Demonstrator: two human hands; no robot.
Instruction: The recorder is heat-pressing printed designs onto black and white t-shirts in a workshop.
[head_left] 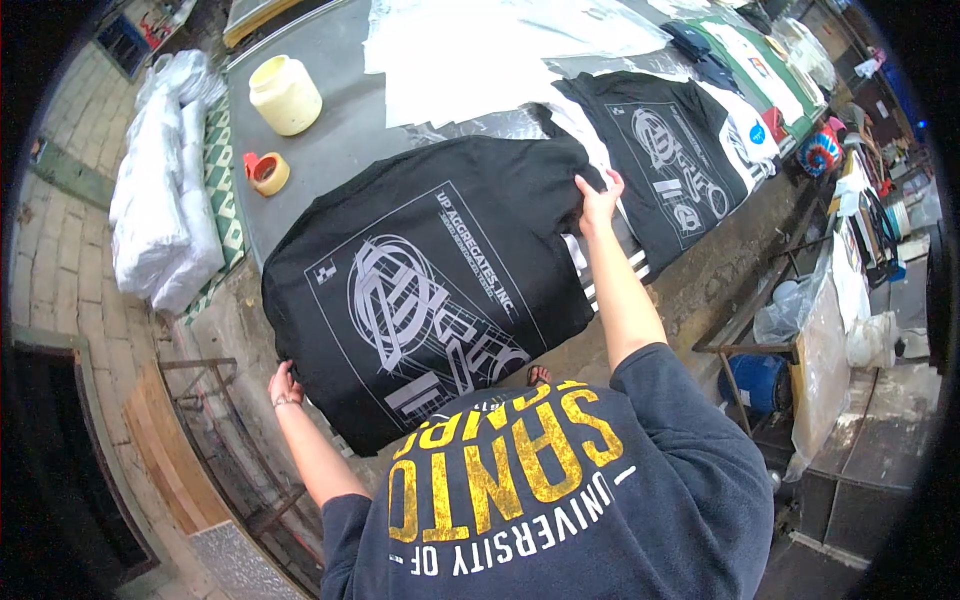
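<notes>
A black T-shirt (500, 230) with a large pale grey print hangs spread between my two hands, its far part over the grey table and its near part off the table's edge. My left hand (287, 383) pinches the shirt's lower left edge. At the opposite end, my right hand (600, 203) has thumb and fingers closed on the upper right edge. Just right of that hand, a second black T-shirt (640, 130) with the same kind of print lies on the table. White cloth shows beneath and between the two shirts.
A white plastic jar (286, 96) and a tape roll on a red dispenser (267, 174) stand on the grey table (340, 110). White sheets (470, 60) cover its far middle. Wrapped white bundles (165, 190) sit at left. A blue container (757, 382) and cluttered racks are at right.
</notes>
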